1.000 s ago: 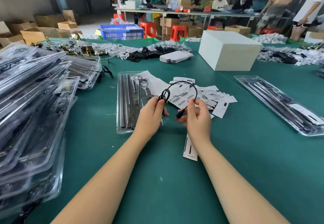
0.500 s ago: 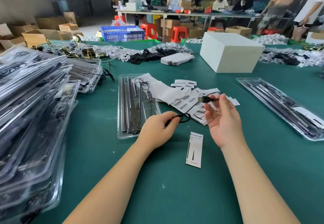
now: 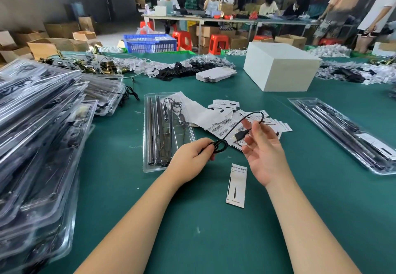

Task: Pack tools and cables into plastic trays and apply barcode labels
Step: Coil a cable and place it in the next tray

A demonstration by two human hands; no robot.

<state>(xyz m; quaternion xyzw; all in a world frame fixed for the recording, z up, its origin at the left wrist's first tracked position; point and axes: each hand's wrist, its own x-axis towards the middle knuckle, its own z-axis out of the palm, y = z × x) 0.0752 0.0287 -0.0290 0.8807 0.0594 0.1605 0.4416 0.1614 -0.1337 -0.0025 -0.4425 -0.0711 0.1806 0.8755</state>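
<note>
Left hand (image 3: pixel 194 155) pinching coiled cable (image 3: pixel 220 146) near counter middle, beside tray (image 3: pixel 150 136); right hand (image 3: pixel 263 145) apparently pinching its plug (image 3: pixel 240 135). Risk: coil springing loose if pinch slackens, then tangling over labels (image 3: pixel 222 129).

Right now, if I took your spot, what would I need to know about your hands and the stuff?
Left hand pinches the coiled part of the black cable. Right hand holds the cable's USB plug between its fingers, palm up.
The open plastic tray in front of the left hand already holds rods; the cable is not in it yet.
Barcode labels lie loose beside the tray; one printed card lies near the wrists.
Left to do: finish coiling, put the cable in the tray, label it.
</note>
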